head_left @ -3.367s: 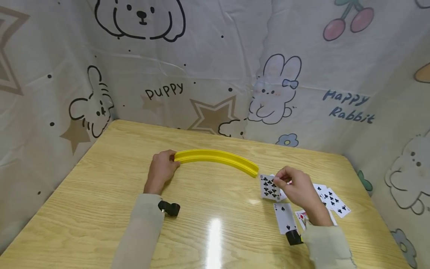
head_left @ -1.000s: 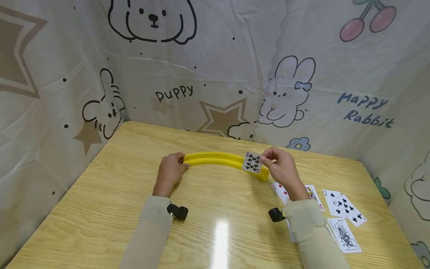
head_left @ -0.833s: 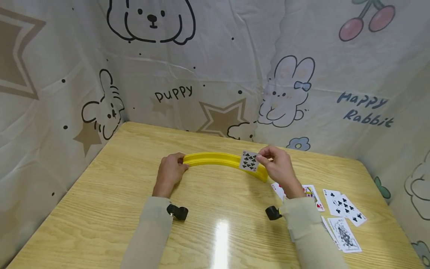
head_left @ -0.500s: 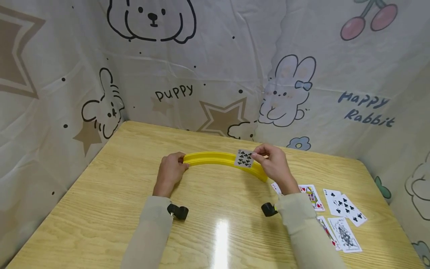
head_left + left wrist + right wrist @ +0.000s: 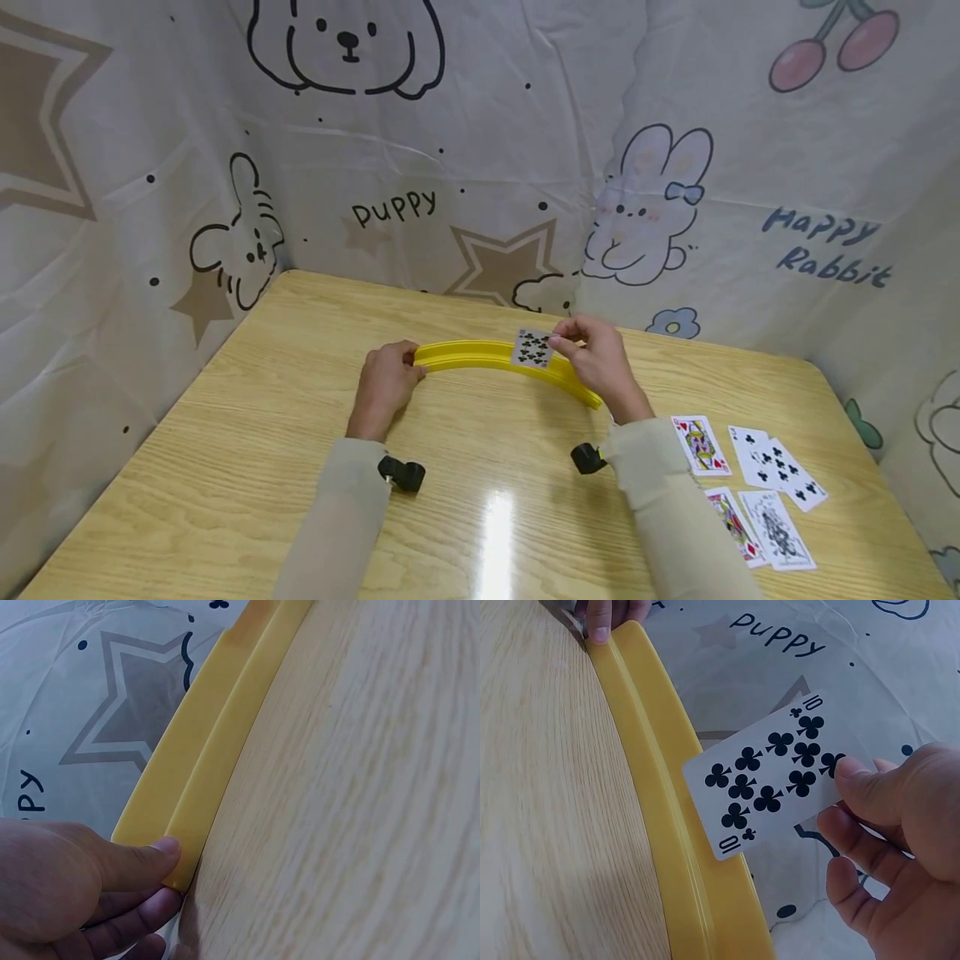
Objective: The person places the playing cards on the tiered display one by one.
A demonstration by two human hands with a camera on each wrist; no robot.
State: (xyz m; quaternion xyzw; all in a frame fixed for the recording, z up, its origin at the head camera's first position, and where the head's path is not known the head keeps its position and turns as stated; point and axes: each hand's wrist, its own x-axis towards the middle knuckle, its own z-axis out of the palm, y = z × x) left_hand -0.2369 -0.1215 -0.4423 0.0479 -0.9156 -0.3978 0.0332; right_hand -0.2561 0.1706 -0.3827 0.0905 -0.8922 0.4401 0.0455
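Observation:
A curved yellow card holder (image 5: 465, 353) lies on the table, its groove running along its length. At its left end my left hand (image 5: 384, 383) grips it, the thumb on the front face and fingers curled at the end, as the left wrist view shows. My right hand (image 5: 600, 358) pinches a ten of clubs playing card (image 5: 531, 348) by its right edge between thumb and finger. The card overlaps the right part of the holder. In the right wrist view the ten of clubs (image 5: 769, 776) is tilted before the holder's (image 5: 649, 750) back wall; whether they touch I cannot tell.
Face-up cards lie on the right of the wooden table (image 5: 300, 517): a queen of hearts (image 5: 701, 446), club cards (image 5: 776, 467), a red-suited face card (image 5: 735, 527) and a black-and-white picture card (image 5: 776, 531). My right sleeve covers part of that area. A printed cloth (image 5: 337, 142) hangs behind.
My right hand has carried the ten of clubs leftward and up from beside the loose cards, along the holder. The left hand keeps its grip on the holder's left end.

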